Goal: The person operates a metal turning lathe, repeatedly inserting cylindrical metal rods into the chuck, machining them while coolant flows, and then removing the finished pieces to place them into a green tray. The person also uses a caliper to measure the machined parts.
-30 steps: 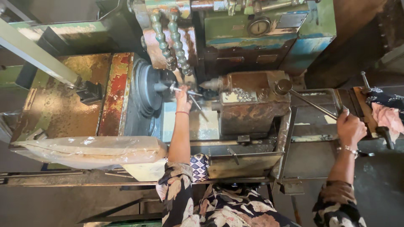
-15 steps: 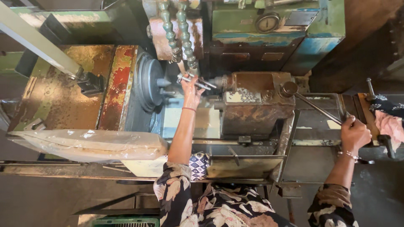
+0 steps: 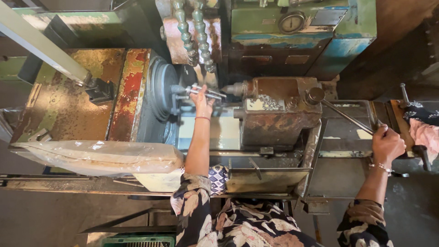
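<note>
At 10 o'clock of rusty brown turret block point(image 3: 279, 114): left hand point(image 3: 203, 103), fingers clamped, gripping thin silver steel rods point(image 3: 206, 93) mid-length; stiff, light, oily-slick. Right hand point(image 3: 388, 144) fingers clamping long steel lever point(image 3: 347, 118).

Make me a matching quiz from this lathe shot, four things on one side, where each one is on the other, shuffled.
Things:
1. left hand
2. right hand
3. round gauge
4. plastic-wrapped bundle

Places:
A. on the green housing at the top
B. on the long lever at the right
C. lying along the near left edge of the machine
D. at the metal rods by the chuck

Pairs: 1-D, 2-B, 3-A, 4-C
</note>
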